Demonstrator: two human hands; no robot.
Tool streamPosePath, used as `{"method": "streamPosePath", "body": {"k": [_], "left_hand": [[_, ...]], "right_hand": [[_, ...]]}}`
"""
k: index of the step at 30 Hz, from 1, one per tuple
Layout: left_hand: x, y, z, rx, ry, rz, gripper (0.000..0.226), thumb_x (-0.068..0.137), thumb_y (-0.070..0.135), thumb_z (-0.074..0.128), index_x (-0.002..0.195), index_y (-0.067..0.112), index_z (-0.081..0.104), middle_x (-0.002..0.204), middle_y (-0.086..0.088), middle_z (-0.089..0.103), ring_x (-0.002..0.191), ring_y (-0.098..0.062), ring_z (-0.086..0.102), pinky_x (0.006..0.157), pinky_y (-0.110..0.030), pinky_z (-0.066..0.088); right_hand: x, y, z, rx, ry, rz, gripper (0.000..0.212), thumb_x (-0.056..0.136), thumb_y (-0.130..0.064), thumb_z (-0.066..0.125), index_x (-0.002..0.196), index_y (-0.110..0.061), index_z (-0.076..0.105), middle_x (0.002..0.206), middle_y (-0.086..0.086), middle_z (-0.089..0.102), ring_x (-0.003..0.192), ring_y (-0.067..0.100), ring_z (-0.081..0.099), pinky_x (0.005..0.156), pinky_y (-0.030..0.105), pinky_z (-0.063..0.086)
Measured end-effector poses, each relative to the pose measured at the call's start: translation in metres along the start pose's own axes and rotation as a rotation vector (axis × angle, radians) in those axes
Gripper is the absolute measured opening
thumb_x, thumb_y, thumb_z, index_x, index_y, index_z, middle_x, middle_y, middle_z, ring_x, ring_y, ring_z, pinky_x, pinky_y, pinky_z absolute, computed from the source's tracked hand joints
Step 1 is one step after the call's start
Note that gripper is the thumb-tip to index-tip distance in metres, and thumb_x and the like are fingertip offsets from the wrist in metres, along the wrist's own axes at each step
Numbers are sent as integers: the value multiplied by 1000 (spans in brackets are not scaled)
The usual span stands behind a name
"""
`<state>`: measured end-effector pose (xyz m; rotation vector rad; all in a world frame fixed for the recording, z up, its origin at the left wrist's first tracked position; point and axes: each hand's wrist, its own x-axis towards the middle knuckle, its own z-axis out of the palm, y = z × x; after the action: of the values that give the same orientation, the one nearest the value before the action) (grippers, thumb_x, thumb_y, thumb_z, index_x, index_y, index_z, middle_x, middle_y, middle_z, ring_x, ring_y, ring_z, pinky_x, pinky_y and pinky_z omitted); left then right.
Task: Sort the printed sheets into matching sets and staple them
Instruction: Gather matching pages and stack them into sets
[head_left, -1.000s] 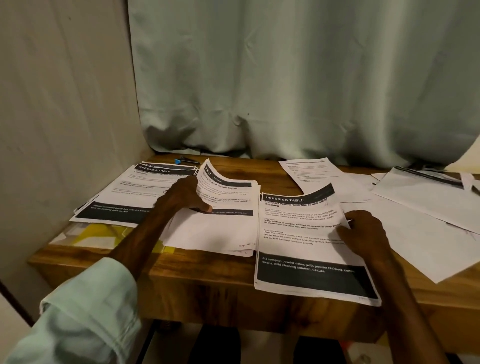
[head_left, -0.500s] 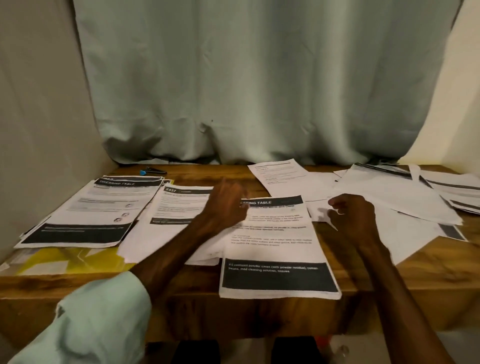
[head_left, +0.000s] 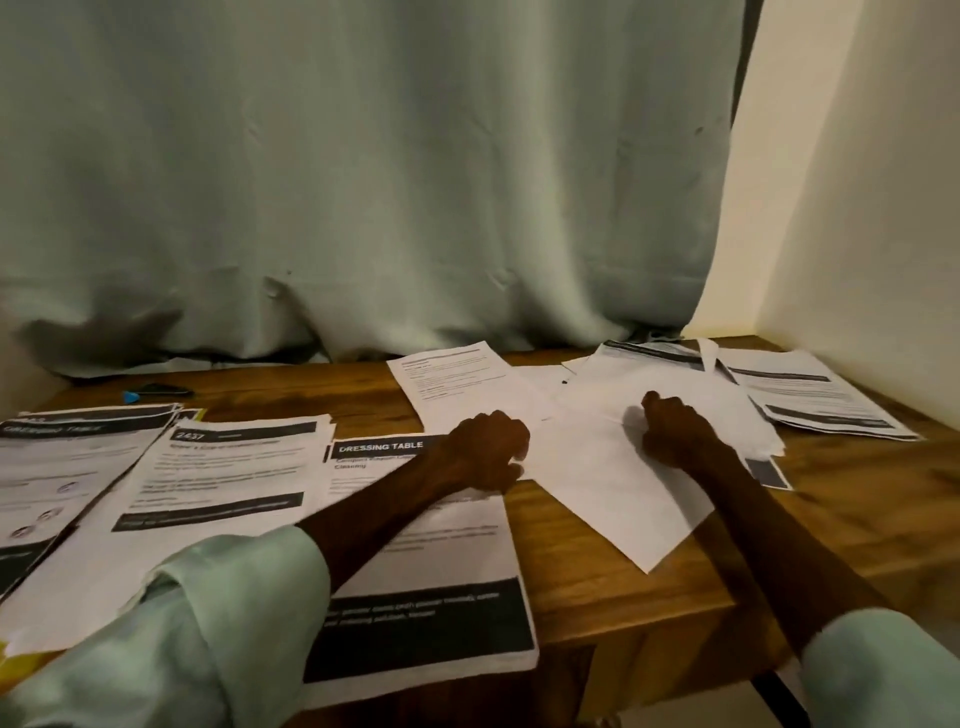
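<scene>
Scene: wooden desk (head_left: 597, 561) against a pale green curtain (head_left: 363, 182), seen from the head view, covered with printed sheets.
Sorted piles: three piles on the left half. These are a far-left pile (head_left: 57, 467), a pile headed "2437" (head_left: 223, 483) and a "DRESSING TABLE" pile (head_left: 431, 613) that overhangs the near edge.
Unsorted sheets: loose heap (head_left: 613, 493) on the right half, mostly blank side up, with more printed pages (head_left: 810, 400) just beyond it.
Left hand (head_left: 485, 452): knuckles up and fingers curled at the heap's left edge, forearm lying across the "DRESSING TABLE" pile. Whether it grips paper cannot be told.
Right hand (head_left: 675, 436): curled on top of the heap with the thumb raised. Whether it pinches a sheet cannot be told.
Change: a second ago the left hand was lifting pages of the middle pile and the right hand was steadying the "DRESSING TABLE" pile. Both now reach over to the heap.
Meaning: sorting seems to be mid-way, probably with the next sheet being fetched for matching.
Stapling: apparently not begun. A small dark, blue-tipped object (head_left: 156, 389) lies untouched at the back left and is too small to identify.
</scene>
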<state>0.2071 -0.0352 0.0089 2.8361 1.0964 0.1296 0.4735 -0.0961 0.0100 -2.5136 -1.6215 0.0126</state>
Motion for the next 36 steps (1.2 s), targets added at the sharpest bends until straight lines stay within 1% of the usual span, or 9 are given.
{"method": "streamPosePath", "body": {"k": [5, 7, 10, 12, 15, 19, 23, 30, 36], "left_hand": [[11, 5, 0, 46, 16, -36, 18, 95, 33, 68, 108, 21, 64, 115, -3, 64, 99, -17, 60, 88, -30, 52], [13, 6, 0, 52, 26, -40, 18, 95, 31, 68, 108, 19, 67, 115, -3, 65, 100, -17, 61, 91, -31, 53], [14, 8, 1, 70, 36, -37, 19, 97, 29, 66, 111, 17, 67, 118, -2, 66, 103, -17, 60, 93, -30, 52], [14, 7, 2, 82, 32, -30, 20, 98, 30, 65, 113, 18, 65, 121, -2, 64, 106, -18, 58, 92, -29, 49], [15, 7, 1, 80, 32, -22, 21, 98, 31, 64, 115, 19, 65, 123, -2, 63, 109, -18, 57, 91, -28, 47], [13, 9, 3, 94, 34, -13, 24, 100, 30, 61, 120, 15, 64, 125, -5, 63, 111, -21, 57, 97, -32, 48], [7, 8, 11, 127, 77, 23, 26, 103, 29, 55, 123, 13, 58, 127, -9, 59, 115, -25, 55, 97, -34, 44], [-1, 7, 16, 127, 151, 58, 32, 101, 26, 57, 130, 11, 56, 126, -10, 60, 115, -24, 57, 97, -35, 46], [-5, 0, 21, 95, 198, 80, 31, 101, 27, 56, 127, 10, 59, 123, -10, 62, 115, -26, 57, 97, -38, 47]], "right_hand": [[19, 19, 2, -151, -31, -103, 48, 96, -18, 62, 140, -12, 45, 139, 13, 52, 126, 30, 52, 104, 39, 45], [26, 27, 2, -86, -45, -113, 49, 98, -32, 60, 142, -15, 46, 144, 11, 49, 131, 29, 48, 107, 40, 42], [30, 23, 10, -2, -24, -131, 78, 89, -66, 60, 148, -17, 45, 153, 7, 44, 139, 29, 41, 113, 45, 39], [32, 15, 18, 41, -61, -107, 80, 92, -69, 54, 149, -15, 41, 156, 9, 42, 141, 29, 41, 114, 44, 38], [33, 8, 26, 22, 1, -110, 60, 100, -60, 46, 136, -12, 51, 139, 12, 56, 125, 29, 53, 103, 42, 45], [24, -8, 30, -211, 145, -145, 35, 108, -34, 37, 129, -10, 51, 127, 13, 61, 116, 32, 59, 94, 41, 47], [19, -21, 31, -308, 185, -131, 31, 104, -19, 44, 134, -10, 47, 127, 11, 61, 115, 31, 61, 91, 38, 47], [18, -20, 4, -5, 312, 48, 37, 91, -18, 68, 126, -10, 59, 115, 20, 66, 103, 38, 64, 82, 43, 54], [11, -28, -14, 176, 380, 71, 37, 92, -13, 71, 127, -4, 65, 119, 23, 69, 102, 42, 67, 78, 46, 57]]}}
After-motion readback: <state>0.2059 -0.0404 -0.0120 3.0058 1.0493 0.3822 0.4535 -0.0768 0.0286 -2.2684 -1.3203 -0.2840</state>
